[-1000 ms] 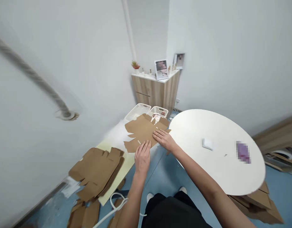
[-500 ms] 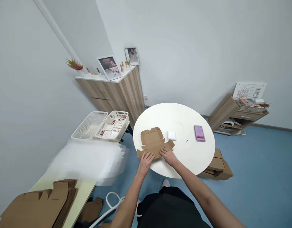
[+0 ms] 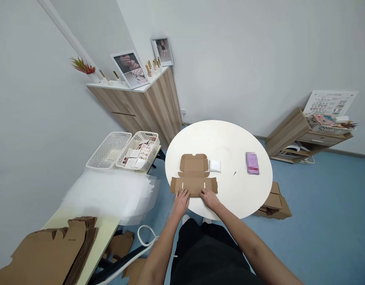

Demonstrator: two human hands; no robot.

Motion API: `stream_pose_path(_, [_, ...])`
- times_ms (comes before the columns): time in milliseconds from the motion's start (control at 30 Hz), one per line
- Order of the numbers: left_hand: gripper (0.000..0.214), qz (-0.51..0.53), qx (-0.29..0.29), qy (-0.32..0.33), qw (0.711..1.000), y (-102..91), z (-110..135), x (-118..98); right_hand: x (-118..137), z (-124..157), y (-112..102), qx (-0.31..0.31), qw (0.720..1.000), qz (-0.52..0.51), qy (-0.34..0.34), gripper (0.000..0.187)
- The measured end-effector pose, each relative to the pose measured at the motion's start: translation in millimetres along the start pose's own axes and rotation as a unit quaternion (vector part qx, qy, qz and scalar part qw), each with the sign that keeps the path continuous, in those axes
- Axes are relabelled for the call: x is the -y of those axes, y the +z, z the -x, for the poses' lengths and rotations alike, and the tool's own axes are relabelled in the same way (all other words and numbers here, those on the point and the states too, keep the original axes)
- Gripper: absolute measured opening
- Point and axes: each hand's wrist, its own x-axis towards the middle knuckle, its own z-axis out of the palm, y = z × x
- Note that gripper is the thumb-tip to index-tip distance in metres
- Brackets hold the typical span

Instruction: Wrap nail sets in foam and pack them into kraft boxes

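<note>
An unfolded brown cardboard box (image 3: 194, 165) lies on the white round table (image 3: 229, 136), its creased panels spread away from me. Two light slots show in its near panel. My left hand (image 3: 181, 202) holds the near edge at the left, fingers bent over the cardboard. At the right of the same edge, my right hand (image 3: 210, 198) grips it with curled fingers. The undersides of both hands are hidden. Just right of the box sits a small white packet (image 3: 214, 166). Farther right lies a blurred purple item (image 3: 252, 163).
On the side table at left are a stack of flat cardboard boxes (image 3: 52, 253), white translucent sheets (image 3: 108, 194) and two white baskets (image 3: 109, 150), one holding printed cards. Cardboard boxes (image 3: 275, 202) stand on the floor at right. A wooden cabinet (image 3: 135, 111) stands behind.
The cardboard box has straightened and lies flatter, its slots now showing. Both hands have shifted slightly along its near edge. The camera view has moved a little.
</note>
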Motion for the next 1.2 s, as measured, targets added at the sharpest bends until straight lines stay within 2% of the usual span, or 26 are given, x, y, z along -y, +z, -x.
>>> stream_pose_path(267, [0.032,0.111,-0.012,0.034,0.993,-1.0,-26.2,-4.6,-1.3,-23.9,-19.5,0.059,0.989,-0.111,0.082,0.029])
stream_pose_path(433, [0.026,0.158,-0.001,0.019,0.987,-3.2,-40.1,0.1,-6.4,-32.4,-15.1,0.030,0.973,-0.191,0.126,0.024])
stream_pose_path(533, [0.024,0.172,0.013,0.023,0.985,-4.9,-43.8,2.5,-11.3,-35.9,-11.1,0.006,0.948,-0.278,0.155,0.018])
stream_pose_path(567, [0.023,0.176,0.017,0.024,0.984,-5.5,-44.3,2.9,-13.9,-37.7,-10.6,-0.017,0.936,-0.305,0.175,0.019])
stream_pose_path(633, [0.023,0.181,0.026,0.021,0.983,-6.5,-44.9,3.1,-20.9,-43.2,-10.8,-0.112,0.909,-0.325,0.236,0.021])
stream_pose_path(700, [0.022,0.185,0.036,0.014,0.982,-7.4,-45.4,2.8,-29.2,-51.5,-11.8,-0.231,0.870,-0.312,0.305,0.022])
stream_pose_path(767, [0.022,0.187,0.045,0.011,0.981,-8.4,-45.9,2.6,-36.6,-61.5,-13.1,-0.295,0.829,-0.316,0.355,0.025])
stream_pose_path(833, [0.021,0.185,0.054,0.013,0.981,-9.4,-46.4,3.0,-41.0,-71.8,-15.0,-0.294,0.799,-0.353,0.389,0.029])
stream_pose_path(1033, [0.028,0.186,0.065,0.035,0.980,-10.2,-46.5,6.0,-35.0,-93.6,-26.6,-0.221,0.718,-0.432,0.500,0.038])
stream_pose_path(1100, [0.029,0.189,0.061,0.041,0.979,-9.0,-46.1,6.8,-31.4,-97.6,-30.3,-0.212,0.719,-0.428,0.504,0.037])
stream_pose_path(1200, [0.031,0.181,0.048,0.047,0.981,-5.8,-44.8,7.4,-30.9,-101.1,-33.6,-0.191,0.738,-0.411,0.500,0.036])
